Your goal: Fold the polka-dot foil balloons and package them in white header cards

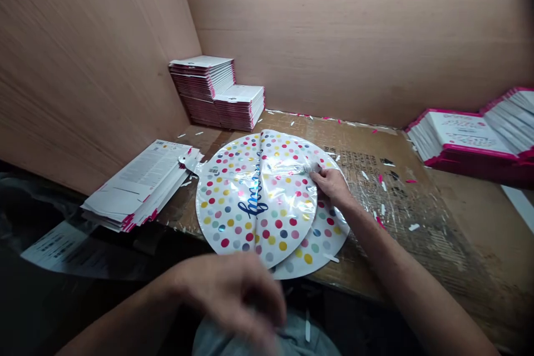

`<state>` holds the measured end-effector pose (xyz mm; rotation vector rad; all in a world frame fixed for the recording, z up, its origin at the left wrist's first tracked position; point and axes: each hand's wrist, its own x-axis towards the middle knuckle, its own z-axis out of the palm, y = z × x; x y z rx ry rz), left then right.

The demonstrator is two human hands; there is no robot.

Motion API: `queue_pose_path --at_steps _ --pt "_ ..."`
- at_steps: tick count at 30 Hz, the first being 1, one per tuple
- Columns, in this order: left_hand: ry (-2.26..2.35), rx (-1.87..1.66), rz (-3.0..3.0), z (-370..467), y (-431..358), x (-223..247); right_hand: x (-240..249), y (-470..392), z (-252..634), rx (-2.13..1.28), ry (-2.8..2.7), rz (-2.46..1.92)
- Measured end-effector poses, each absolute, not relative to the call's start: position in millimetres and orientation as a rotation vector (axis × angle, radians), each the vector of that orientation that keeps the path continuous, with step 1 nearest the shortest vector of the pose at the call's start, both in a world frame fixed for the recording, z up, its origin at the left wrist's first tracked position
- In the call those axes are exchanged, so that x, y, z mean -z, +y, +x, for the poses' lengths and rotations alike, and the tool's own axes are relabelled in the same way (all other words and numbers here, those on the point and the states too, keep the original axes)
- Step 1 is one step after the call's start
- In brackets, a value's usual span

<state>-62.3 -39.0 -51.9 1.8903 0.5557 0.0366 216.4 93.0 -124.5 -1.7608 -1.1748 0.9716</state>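
Observation:
A flat round foil balloon with coloured dots and blue lettering lies on the cardboard-covered table, a crease running down its middle. Its pale tail points left. A second dotted round layer shows beneath it at the lower right; I cannot tell whether it is a separate balloon. My right hand is closed, thumb and fingers pinching the balloon at its right edge. Nearer to my body, my left hand hangs in front of the table edge, smeared by motion, so its fingers and anything in them are unclear.
Printed white sleeves lie in a stack at left. Pink-edged folded cards are piled in the back corner, and more pink-and-white packs stand at right. Wooden panels enclose the back and left. Paper scraps litter the cardboard.

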Motion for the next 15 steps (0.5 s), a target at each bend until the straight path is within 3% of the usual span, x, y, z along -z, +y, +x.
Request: queue_pose_path --at_steps 3,8,12,15 --pt "1.229 -0.546 2.188 -36 -9 62 113 83 228 -0.74 -1.311 -1.932" --pt "1.47 -0.543 2.539 -15 -3 123 110 62 212 0.141 -2.0 -1.646" --pt "1.906 -0.734 2.296 -28 -31 136 133 59 201 0.038 -2.425 -1.446" --pt "1.812 -0.707 2.089 -31 -48 119 143 67 203 -0.06 -2.467 -1.485"
